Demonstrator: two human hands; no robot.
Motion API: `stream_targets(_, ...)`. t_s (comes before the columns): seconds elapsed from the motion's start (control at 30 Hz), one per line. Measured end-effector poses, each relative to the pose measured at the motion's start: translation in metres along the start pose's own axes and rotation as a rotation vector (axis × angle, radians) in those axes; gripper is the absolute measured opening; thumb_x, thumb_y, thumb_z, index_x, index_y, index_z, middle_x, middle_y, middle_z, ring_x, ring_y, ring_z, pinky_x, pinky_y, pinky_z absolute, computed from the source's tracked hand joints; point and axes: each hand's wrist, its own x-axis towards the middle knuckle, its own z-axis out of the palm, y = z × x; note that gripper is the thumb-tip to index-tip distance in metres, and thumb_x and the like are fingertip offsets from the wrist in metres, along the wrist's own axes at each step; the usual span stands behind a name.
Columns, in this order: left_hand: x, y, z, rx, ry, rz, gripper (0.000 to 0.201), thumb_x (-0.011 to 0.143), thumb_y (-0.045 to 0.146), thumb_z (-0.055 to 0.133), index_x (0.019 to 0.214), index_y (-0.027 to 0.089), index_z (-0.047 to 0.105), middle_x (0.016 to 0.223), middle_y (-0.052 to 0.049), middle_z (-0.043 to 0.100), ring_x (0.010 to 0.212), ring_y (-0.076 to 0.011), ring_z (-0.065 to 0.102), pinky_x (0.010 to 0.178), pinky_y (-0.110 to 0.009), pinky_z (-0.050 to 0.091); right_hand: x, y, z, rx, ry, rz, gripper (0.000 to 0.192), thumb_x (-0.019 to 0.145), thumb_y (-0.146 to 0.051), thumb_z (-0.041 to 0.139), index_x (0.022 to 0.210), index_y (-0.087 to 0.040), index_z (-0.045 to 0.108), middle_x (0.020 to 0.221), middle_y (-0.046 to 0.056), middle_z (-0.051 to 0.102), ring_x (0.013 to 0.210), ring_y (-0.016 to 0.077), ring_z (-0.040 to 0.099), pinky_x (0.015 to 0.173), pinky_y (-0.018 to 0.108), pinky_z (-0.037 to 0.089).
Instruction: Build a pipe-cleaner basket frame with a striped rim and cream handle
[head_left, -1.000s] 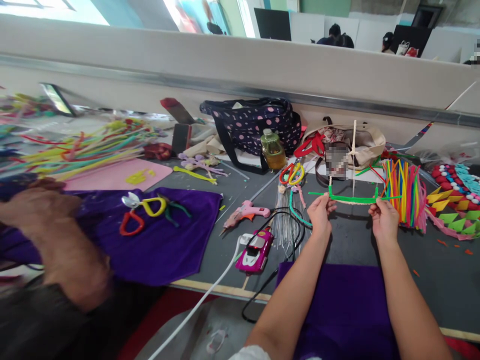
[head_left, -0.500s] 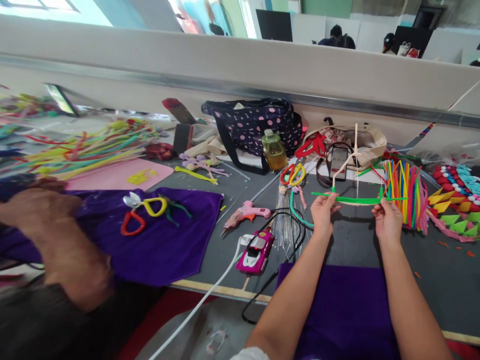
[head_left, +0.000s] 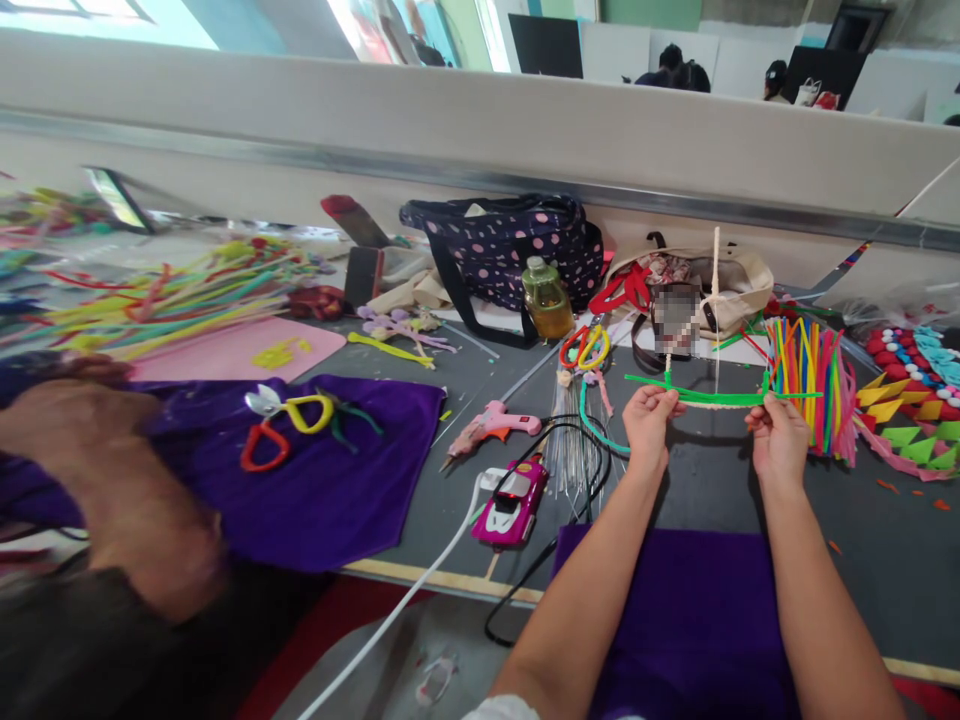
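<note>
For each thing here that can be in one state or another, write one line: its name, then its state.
Green pipe cleaner: held level between both hands.
Left hand: pinching its left end.
Right hand: pinching its right end.
Bottle: upright, capped.
Glue gun: lying on its side.
Spotted bag: open at top.
</note>
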Motion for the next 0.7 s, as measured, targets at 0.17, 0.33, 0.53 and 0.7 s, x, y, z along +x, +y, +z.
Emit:
stream_targets(0.17,-0.0018,0.005,0.0023,-0.071,-0.032,-0.061,0.04,0.056,0.038,0.081,0.076,0.015,0.055,0.06,0.002,0.062,0.053,-0.0123,0.063,0.056,-0.022,0.048,-0.0008,-0.0019,0.001,0.015,-0.007,-0.012,0.025,0.062,-0.03,0.078,0.067,-0.015,0.057,0.059,-0.005,0.06,0.047,0.0056,0.054,0.045,0.018,0.05)
stream_targets(0.33,-0.0025,0.0074,0.0024,-0.079,-0.049,-0.066,0.039,0.063,0.045,0.076,0.073,0.014,0.055,0.061,0.002,0.059,0.055,-0.0121,0.063,0.054,-0.022,0.048,0.0001,-0.0051,0.0009,0.047,-0.004,-0.02,0.025,0.059,-0.027,0.078,0.066,-0.015,0.057,0.06,-0.005,0.061,0.046,0.0051,0.054,0.045,0.017,0.05)
stream_targets(0.53,-0.0011,0.0063,-0.0001,-0.026,0.015,-0.03,0.038,0.062,0.043,0.077,0.074,0.015,0.054,0.062,0.003,0.059,0.052,-0.0113,0.062,0.053,-0.023,0.05,0.0002,-0.0054,0.001,0.022,-0.008,-0.042,0.023,0.061,-0.028,0.077,0.067,-0.015,0.058,0.061,-0.005,0.062,0.046,0.0051,0.054,0.046,0.018,0.051)
stream_targets(0.7,-0.001,0.0059,-0.0006,-0.03,0.036,-0.036,0.037,0.061,0.04,0.078,0.076,0.015,0.056,0.064,0.001,0.06,0.056,-0.0126,0.063,0.057,-0.025,0.051,0.0001,-0.0052,0.0011,0.019,0.01,-0.044,0.023,0.061,-0.028,0.077,0.069,-0.015,0.06,0.064,-0.004,0.063,0.047,0.0049,0.054,0.047,0.019,0.052)
